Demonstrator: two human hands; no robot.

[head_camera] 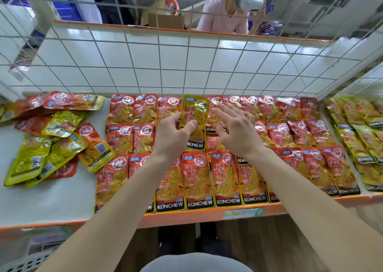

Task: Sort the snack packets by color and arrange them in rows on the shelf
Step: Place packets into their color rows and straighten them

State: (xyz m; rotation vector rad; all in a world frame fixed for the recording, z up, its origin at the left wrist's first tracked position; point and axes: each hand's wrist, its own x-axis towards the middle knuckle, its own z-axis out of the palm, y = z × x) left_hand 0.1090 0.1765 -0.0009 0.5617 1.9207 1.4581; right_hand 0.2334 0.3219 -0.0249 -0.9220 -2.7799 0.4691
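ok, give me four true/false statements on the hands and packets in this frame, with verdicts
1. The left hand pinches a yellow packet. True.
2. The right hand grips a red packet. False: its fingers are spread and hold nothing.
3. The red rows fill the middle of the shelf. True.
4. Sorted yellow packets lie at the left end. False: the yellow rows are at the right end; a mixed pile lies left.

My left hand (pixel 174 132) covers part of the yellow packet (pixel 194 108) it holds; the yellow rows (pixel 352 139) run off the frame's right edge.
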